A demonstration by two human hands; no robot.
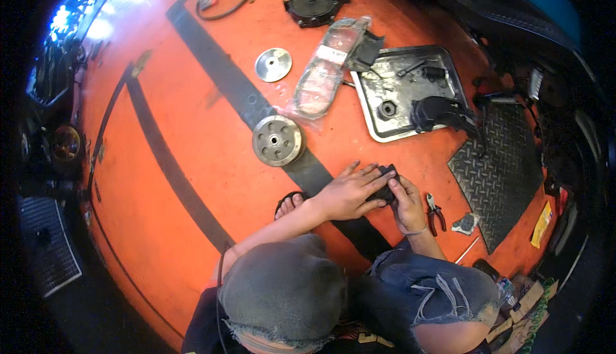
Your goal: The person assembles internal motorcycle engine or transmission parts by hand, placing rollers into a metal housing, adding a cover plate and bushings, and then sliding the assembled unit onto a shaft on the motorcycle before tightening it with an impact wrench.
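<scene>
Head view, looking down: my left hand [351, 195] and right hand [409, 205] were together above the orange floor [212, 155], out past my knees [289, 283], with a small dark piece [385, 193] between them. The right had it pinched along one side, thumb on top. The left lay across it with fingers stretched out, and I can't tell if that one was gripping or just resting. Most of the piece was hidden anyway lol. To do this bit well, I'd say the right needed to be the steady hand while the left worked evenly, no twisting. Turning it to check the covered side seemed smart too. The pliers [432, 207] lay just right of my right hand, and the holed metal drum [278, 141] sat off to the upper left, so I reckon I had enough elbow room
</scene>
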